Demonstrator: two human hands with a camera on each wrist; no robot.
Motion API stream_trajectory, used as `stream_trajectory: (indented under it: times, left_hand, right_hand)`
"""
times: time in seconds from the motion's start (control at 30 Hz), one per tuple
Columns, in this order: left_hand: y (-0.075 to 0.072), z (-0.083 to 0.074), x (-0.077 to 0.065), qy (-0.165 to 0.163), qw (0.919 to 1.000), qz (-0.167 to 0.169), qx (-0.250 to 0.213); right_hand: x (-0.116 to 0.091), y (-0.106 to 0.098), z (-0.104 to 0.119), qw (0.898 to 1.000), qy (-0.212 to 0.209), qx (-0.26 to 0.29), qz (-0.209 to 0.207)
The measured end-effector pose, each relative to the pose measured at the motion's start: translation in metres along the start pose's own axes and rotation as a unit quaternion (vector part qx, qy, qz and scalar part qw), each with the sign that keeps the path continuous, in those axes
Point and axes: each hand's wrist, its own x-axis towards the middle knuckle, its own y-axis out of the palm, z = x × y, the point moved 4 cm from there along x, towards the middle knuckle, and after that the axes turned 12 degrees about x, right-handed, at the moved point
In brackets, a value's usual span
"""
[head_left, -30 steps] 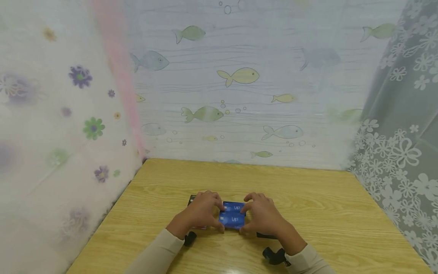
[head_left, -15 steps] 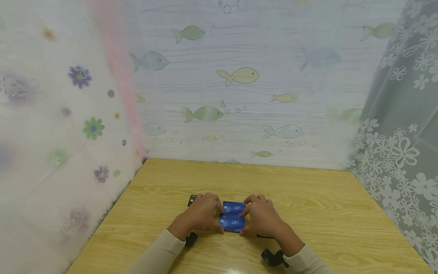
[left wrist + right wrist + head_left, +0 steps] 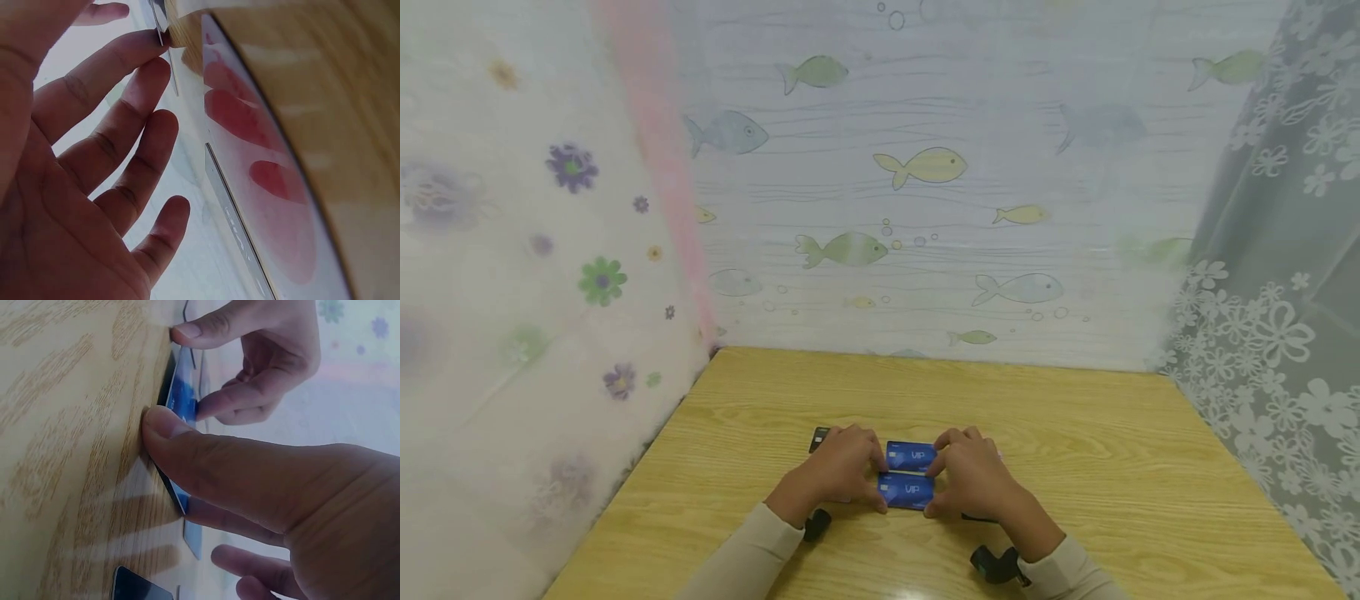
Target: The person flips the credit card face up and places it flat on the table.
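Note:
Two blue VIP cards lie one behind the other in the head view. My left hand [image 3: 842, 467] and right hand [image 3: 977, 475] pinch the near blue VIP card [image 3: 906, 492] by its left and right ends, thumbs at the near corners and index fingers at the far ones. Behind it, the far blue VIP card [image 3: 912, 456] lies on the table. In the right wrist view the held card [image 3: 184, 397] is tilted close over the wood. The other fingers of the left hand [image 3: 106, 150] are loosely bent, touching nothing there.
A black card [image 3: 820, 438] sticks out beyond the left hand. A dark card edge [image 3: 980, 517] shows under the right hand. A card with red shapes [image 3: 250, 125] lies beside the left palm. Fish-patterned curtain [image 3: 925, 167] hangs behind the wooden table [image 3: 1075, 433].
The near blue card has slid slightly toward me between both hands. It overlapped the far card before; now a thin strip of table shows between them.

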Motion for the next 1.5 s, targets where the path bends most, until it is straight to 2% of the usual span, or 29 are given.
stream_trajectory:
  times: [0.43, 0.97, 1.17, 1.5]
  left_hand:
    - [-0.0051, -0.0017, -0.0028, -0.008, 1.0, -0.001, 0.001]
    - [-0.0074, -0.0026, -0.0051, -0.008, 0.9991, -0.012, 0.04]
    - [-0.0041, -0.0011, -0.0042, -0.009, 0.9992, -0.007, 0.038]
    - [-0.003, -0.0015, -0.0044, -0.01, 0.998, 0.006, 0.062]
  right_hand:
    - [-0.001, -0.0011, 0.0056, 1.0, 0.005, -0.016, 0.003]
    - [-0.0023, -0.002, 0.0077, 1.0, 0.009, -0.02, 0.008]
    - [-0.0041, -0.0026, 0.0066, 1.0, 0.014, -0.011, 0.014]
    - [-0.0035, -0.0025, 0.0027, 0.999, 0.016, -0.03, 0.009]
